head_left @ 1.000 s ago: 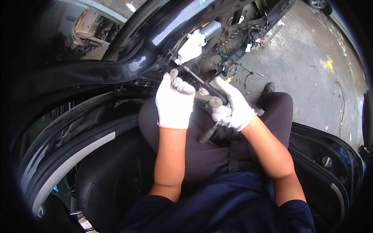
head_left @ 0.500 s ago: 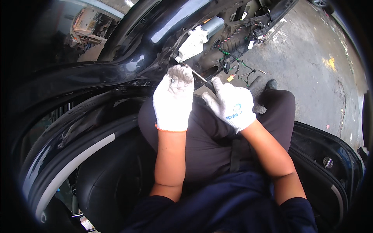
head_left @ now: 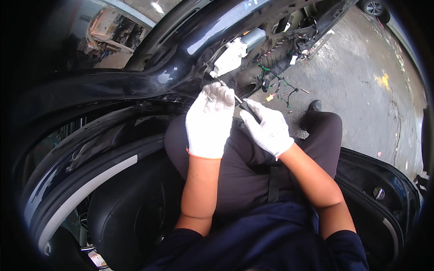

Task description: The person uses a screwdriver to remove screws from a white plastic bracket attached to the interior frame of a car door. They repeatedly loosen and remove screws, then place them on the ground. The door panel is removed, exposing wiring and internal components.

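My right hand, in a white knit glove, grips the black handle of a screwdriver. Its thin metal shaft runs up and left, passing by the fingertips of my left hand. That hand, gloved too, has its fingers curled in, with dirty fingertips. What they pinch is mostly hidden; a small pale bit shows at the fingers. Just beyond sits an electric motor with a pale metal housing and a grey cylinder, fixed in the black car body panel. The screwdriver's tip lies near the housing's lower end.
Loose wiring with green strands and a yellow connector hang at the panel's right. Concrete floor stretches right, with a parked car's wheel at its far edge. A black seat is at lower left.
Both hands sit slightly lower in the picture, and the scene has shifted a little right. My right hand has turned, its fingers now wrapped further round the screwdriver handle.
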### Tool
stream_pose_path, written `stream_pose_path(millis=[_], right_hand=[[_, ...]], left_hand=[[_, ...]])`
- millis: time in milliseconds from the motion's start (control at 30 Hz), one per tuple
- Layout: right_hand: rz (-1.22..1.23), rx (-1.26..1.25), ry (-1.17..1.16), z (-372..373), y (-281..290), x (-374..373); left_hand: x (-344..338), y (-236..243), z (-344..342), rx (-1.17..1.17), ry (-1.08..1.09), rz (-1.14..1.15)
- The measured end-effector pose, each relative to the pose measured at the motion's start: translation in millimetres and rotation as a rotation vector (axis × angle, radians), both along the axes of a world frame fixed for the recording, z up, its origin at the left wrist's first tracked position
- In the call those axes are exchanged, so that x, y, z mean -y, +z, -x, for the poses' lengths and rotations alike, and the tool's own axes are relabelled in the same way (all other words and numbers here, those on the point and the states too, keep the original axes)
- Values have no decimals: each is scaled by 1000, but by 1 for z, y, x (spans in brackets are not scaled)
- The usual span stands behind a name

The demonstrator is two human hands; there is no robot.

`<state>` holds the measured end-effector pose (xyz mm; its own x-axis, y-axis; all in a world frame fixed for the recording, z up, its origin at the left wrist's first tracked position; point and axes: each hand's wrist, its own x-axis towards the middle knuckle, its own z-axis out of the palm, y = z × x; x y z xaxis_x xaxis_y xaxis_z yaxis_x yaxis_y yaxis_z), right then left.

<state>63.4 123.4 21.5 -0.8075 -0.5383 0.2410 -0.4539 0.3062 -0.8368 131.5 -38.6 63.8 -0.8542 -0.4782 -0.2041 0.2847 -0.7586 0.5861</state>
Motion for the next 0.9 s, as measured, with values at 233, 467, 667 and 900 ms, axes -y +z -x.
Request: stream_pose_path(millis=[233, 467, 667, 900], right_hand=[[489, 1075, 241, 13, -17, -6], [449, 1026, 238, 9, -15, -7], [247, 439, 88, 10, -14, -3], [374, 1334, 325, 24, -5, -16]], left_hand=[[-2, 20, 8, 67, 171, -295], [2, 18, 2, -11, 169, -427], [8, 13, 1, -18, 160, -459], [5, 8, 4, 28, 202, -371]])
